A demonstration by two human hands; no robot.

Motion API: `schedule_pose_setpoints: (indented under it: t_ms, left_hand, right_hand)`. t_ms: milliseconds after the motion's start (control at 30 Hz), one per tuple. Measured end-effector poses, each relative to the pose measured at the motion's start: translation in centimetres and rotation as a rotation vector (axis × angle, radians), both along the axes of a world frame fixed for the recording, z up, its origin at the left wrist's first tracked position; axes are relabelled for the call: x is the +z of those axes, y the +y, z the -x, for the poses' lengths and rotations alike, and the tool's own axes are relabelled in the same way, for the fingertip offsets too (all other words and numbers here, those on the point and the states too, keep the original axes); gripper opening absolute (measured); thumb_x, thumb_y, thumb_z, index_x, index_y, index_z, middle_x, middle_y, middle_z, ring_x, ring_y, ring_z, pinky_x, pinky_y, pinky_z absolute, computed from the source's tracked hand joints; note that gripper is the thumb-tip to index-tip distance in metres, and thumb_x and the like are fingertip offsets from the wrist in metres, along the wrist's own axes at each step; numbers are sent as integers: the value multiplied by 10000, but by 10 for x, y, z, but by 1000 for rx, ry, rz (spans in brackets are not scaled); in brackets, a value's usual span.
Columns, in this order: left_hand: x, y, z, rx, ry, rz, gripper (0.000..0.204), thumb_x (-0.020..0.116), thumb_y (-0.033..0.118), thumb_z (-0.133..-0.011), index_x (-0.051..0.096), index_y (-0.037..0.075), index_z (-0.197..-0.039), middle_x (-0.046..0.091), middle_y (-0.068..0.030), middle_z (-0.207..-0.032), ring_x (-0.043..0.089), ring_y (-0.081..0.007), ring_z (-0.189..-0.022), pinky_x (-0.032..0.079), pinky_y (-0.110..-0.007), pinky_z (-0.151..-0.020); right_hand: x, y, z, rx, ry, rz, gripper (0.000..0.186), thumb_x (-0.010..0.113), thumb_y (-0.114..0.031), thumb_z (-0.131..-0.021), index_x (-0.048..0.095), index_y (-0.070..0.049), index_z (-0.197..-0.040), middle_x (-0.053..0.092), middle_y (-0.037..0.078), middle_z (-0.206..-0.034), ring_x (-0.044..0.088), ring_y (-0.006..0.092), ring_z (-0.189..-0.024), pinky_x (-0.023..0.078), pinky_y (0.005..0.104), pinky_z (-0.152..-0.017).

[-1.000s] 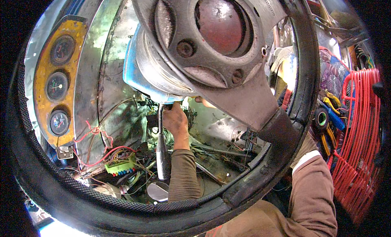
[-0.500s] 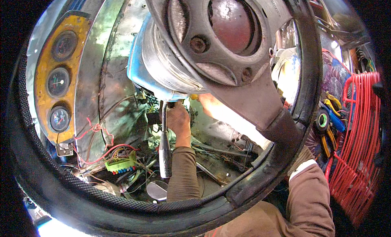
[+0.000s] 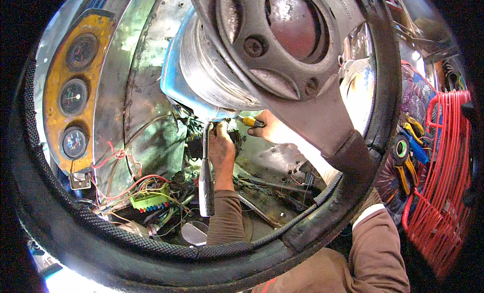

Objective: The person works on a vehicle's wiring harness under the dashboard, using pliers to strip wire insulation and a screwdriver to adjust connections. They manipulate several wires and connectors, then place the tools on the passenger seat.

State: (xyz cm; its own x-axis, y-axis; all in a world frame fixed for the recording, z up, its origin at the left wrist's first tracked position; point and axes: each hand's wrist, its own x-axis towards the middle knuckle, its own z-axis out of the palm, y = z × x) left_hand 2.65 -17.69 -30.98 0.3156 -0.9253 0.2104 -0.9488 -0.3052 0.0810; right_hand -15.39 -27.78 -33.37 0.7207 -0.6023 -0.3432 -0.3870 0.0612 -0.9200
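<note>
Through the ring of a large black steering wheel (image 3: 297, 242) reach both my arms. My left hand (image 3: 222, 147) is raised against the underside of the blue steering column cover (image 3: 171, 76), fingers closed together; whatever they grip is hidden there. To its right, my right hand (image 3: 272, 129) is closed on a screwdriver (image 3: 248, 121) with a yellow and black handle. The screwdriver points left toward the column's underside, and its tip cannot be made out. A column lever (image 3: 205, 187) with a dark grip hangs just left of my left hand. Dark wiring (image 3: 194, 132) sits behind that hand.
A yellow panel (image 3: 55, 137) with three round gauges stands at the left. Below lie a green fuse block (image 3: 150, 198) and loose wires. At the right are a red coiled bundle (image 3: 438, 187), yellow-handled pliers (image 3: 403, 177) and a roll of tape (image 3: 401, 148).
My right hand has shifted a little away from the column, and more of the screwdriver's handle shows. My left hand stays under the column. The whole view has shifted slightly.
</note>
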Motion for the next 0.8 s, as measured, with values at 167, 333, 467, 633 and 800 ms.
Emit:
schedule_pose_setpoints:
  t_ms: [167, 333, 467, 633, 800]
  left_hand:
    - [-3, -3, -4, -17, 104, 34, 262, 576, 100, -977, 667, 53, -1218, 674, -220, -1204, 662, -366, -1091, 528, -448, -923]
    - [18, -5, 11, 120, 621, 170, 279, 594, 200, -949, 645, -33, -1093, 709, -201, -991, 685, -341, -897, 539, -435, -830]
    - [34, -7, 19, 84, 643, 115, 228, 625, 159, -898, 630, -26, -1031, 705, -166, -881, 679, -260, -779, 549, -394, -751]
    - [34, -16, 21, 111, 688, 109, 209, 750, 145, -858, 635, 18, -978, 710, -85, -854, 678, -168, -738, 538, -321, -701]
    - [35, -15, 23, 94, 740, 85, 185, 725, 129, -873, 622, 12, -971, 711, -90, -849, 675, -158, -740, 541, -327, -711]
  right_hand:
    - [20, 1, 6, -13, 54, 144, 271, 713, -296, -937, 700, -59, -1069, 622, 112, -694, 593, 202, -636, 457, 387, -608]
    - [78, 28, 53, -73, 178, 521, 344, 733, -332, -918, 706, -58, -1126, 630, 172, -960, 612, 295, -873, 463, 449, -796]
    - [135, 83, 140, -281, 562, 636, 425, 754, -393, -898, 721, -61, -1162, 623, 218, -1186, 610, 370, -1075, 450, 509, -956]
    - [129, 112, 214, -615, 1006, 744, 378, 737, -222, -883, 652, -50, -1208, 585, 223, -1320, 571, 408, -1202, 431, 531, -1043]
    - [107, 126, 207, -906, 675, 973, 353, 736, -138, -854, 631, -28, -1172, 553, 193, -1344, 510, 368, -1272, 381, 455, -1083]
